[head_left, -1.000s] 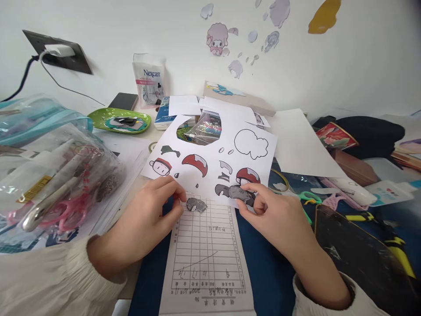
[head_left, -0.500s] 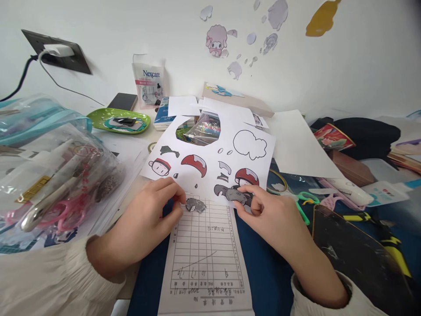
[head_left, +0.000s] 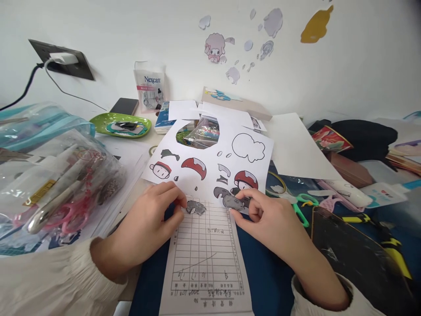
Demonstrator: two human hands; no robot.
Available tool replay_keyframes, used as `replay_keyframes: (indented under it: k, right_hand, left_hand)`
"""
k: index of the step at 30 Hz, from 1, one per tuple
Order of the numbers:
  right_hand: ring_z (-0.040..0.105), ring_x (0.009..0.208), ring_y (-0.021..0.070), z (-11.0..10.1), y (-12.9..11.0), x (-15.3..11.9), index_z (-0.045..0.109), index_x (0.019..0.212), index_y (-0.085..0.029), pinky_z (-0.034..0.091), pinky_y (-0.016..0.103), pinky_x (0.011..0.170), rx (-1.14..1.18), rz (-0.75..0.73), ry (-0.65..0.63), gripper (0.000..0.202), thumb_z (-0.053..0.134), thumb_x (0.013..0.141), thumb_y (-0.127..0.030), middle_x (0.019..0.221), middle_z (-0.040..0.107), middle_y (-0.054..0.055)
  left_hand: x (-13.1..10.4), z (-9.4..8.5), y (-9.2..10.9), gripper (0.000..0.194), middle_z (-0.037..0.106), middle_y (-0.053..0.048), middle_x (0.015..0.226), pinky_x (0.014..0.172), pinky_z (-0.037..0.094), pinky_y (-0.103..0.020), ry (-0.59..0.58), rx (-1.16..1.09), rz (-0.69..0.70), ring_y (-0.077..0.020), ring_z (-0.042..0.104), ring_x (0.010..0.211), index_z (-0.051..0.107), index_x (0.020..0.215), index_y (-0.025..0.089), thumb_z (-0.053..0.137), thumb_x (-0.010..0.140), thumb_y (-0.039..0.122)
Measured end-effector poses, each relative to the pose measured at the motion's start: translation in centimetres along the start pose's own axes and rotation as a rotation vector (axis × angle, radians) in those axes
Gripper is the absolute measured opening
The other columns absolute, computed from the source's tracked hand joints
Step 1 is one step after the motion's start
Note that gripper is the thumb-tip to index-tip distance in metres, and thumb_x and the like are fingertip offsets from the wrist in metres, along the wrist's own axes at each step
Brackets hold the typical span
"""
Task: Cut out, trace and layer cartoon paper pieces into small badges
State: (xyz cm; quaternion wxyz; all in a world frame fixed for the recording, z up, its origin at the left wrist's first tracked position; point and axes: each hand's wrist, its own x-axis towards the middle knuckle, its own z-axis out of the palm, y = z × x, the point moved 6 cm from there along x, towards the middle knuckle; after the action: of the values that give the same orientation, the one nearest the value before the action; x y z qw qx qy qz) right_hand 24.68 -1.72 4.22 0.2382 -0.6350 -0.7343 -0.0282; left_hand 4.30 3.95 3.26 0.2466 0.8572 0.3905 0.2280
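My left hand (head_left: pixel 158 219) is closed in a pinch, its fingertips at the left edge of a small grey paper cutout (head_left: pixel 196 207) over the ruled receipt pad (head_left: pixel 205 259). Between the thumb and forefinger of my right hand (head_left: pixel 263 215) is another grey paper cutout (head_left: pixel 233 201), its left part sticking out. Behind both hands lies a white printed sheet (head_left: pixel 210 180) with a large cut-out hole. On it are red-capped drawings (head_left: pixel 194 166), a small face drawing (head_left: pixel 160 170) and grey shapes, some partly hidden by my right hand.
At left lies a clear bag of tools (head_left: pixel 66 188), with a green tray (head_left: pixel 98 126) behind it. Green-handled scissors (head_left: pixel 304 202), a dark board (head_left: pixel 348 259) and yellow-handled tools (head_left: pixel 357 218) lie at right. Blank paper (head_left: pixel 296 149) and a Nexcare bag (head_left: pixel 151 90) are farther back.
The view has tilted slightly, so the wall and desk sit a little lower. Both hands keep nearly the same pose, and my right hand with its grey cutout has shifted slightly left.
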Motion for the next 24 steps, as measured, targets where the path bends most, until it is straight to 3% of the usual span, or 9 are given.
replay_keyframes:
  k: [8, 16, 21, 24]
  right_hand:
    - [0.044, 0.04, 0.0106, 0.6, -0.1, 0.1, 0.068, 0.09, -0.018, 0.036, 0.023, 0.045, 0.049, 0.025, -0.096, 0.017, 0.065, 0.078, -0.03, 0.046, 0.042, -0.01]
    - [0.042, 0.043, 0.0117, -2.9, 5.9, -1.9, 0.073, 0.089, -0.019, 0.037, 0.025, 0.047, 0.084, 0.232, 0.02, 0.024, 0.063, 0.081, -0.039, 0.047, 0.042, -0.007]
    - [0.041, 0.044, 0.0117, -0.9, 5.8, -2.4, 0.076, 0.099, -0.018, 0.04, 0.024, 0.048, 0.176, 0.234, -0.144, 0.029, 0.059, 0.085, -0.037, 0.048, 0.044, -0.006]
    - [0.043, 0.045, 0.012, -0.1, 5.6, -2.2, 0.076, 0.107, -0.018, 0.042, 0.024, 0.05, 0.165, 0.222, -0.157, 0.032, 0.059, 0.087, -0.036, 0.049, 0.047, -0.005]
  left_hand:
    - [0.1, -0.2, -0.1, 0.018, 0.06, -0.002, 0.081, 0.074, 0.041, -0.036, 0.016, 0.009, 0.0, -0.0192, 0.055, 0.078, 0.057, 0.078, 0.019, 0.042, 0.086, 0.019]
    - [-0.1, -0.2, -0.2, 0.018, 0.06, -0.001, 0.082, 0.072, 0.041, -0.034, 0.012, 0.041, 0.029, -0.0192, 0.055, 0.078, 0.057, 0.079, 0.02, 0.04, 0.086, 0.02]
    - [0.0, 0.0, -0.2, 0.019, 0.06, -0.001, 0.08, 0.07, 0.042, -0.032, 0.007, 0.051, 0.044, -0.0188, 0.056, 0.076, 0.057, 0.078, 0.021, 0.041, 0.088, 0.023]
    - [0.0, 0.1, -0.4, 0.02, 0.06, 0.0, 0.08, 0.068, 0.042, -0.031, 0.004, 0.057, 0.05, -0.0183, 0.056, 0.076, 0.057, 0.079, 0.022, 0.041, 0.089, 0.024]
